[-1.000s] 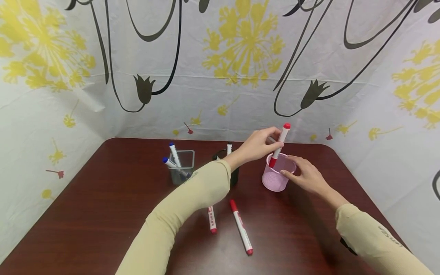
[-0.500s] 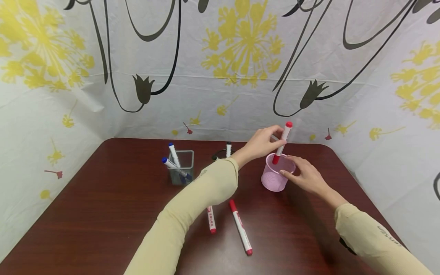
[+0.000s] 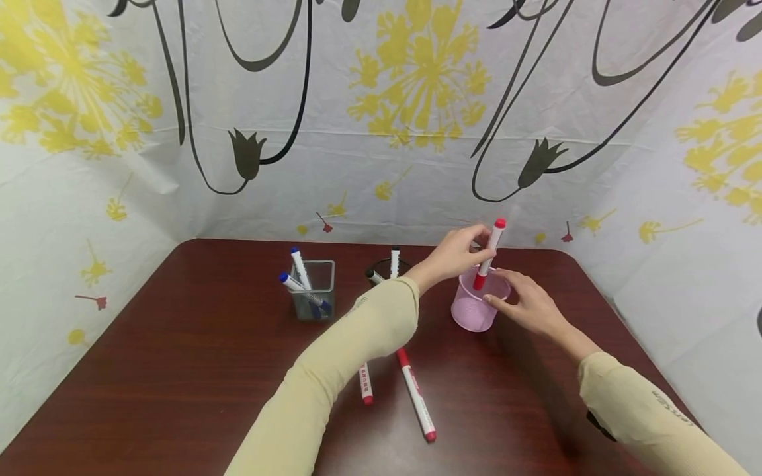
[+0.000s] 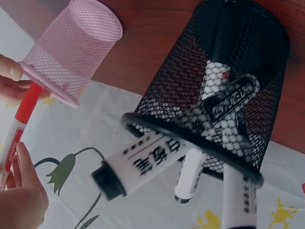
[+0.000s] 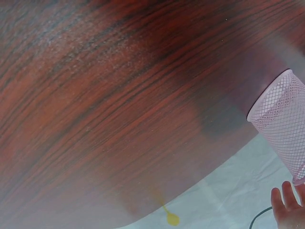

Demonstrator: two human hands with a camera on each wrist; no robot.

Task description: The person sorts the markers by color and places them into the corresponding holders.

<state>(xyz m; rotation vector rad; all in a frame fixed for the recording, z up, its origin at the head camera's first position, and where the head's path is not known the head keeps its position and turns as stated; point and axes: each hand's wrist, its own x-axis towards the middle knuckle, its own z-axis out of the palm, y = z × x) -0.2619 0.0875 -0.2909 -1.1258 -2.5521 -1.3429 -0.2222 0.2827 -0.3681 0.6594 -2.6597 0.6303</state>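
In the head view my left hand (image 3: 455, 252) pinches a white marker with red ends (image 3: 493, 243) between thumb and fingers. The marker stands nearly upright, its lower red end within the mouth of the pink mesh pen cup (image 3: 472, 313). With thumb and fingers spread at the rim, my right hand (image 3: 534, 305) holds this cup from the right. From the left wrist, the marker's red end (image 4: 28, 102) shows at the pink cup's rim (image 4: 50, 88). A black mesh cup (image 4: 183, 78) beside it holds several black-capped markers (image 4: 138, 164).
Two more red-capped markers (image 3: 419, 402) lie on the dark wooden table (image 3: 196, 370) in front, one partly covered by the left sleeve. A grey square mesh holder (image 3: 321, 291) with blue-capped markers (image 3: 300, 270) stands left. Patterned white cloth (image 3: 333, 165) hangs behind the table.
My left hand has shifted slightly right with the red marker, then lowered it a little within the cup's mouth. My right hand keeps its place on the pink cup.
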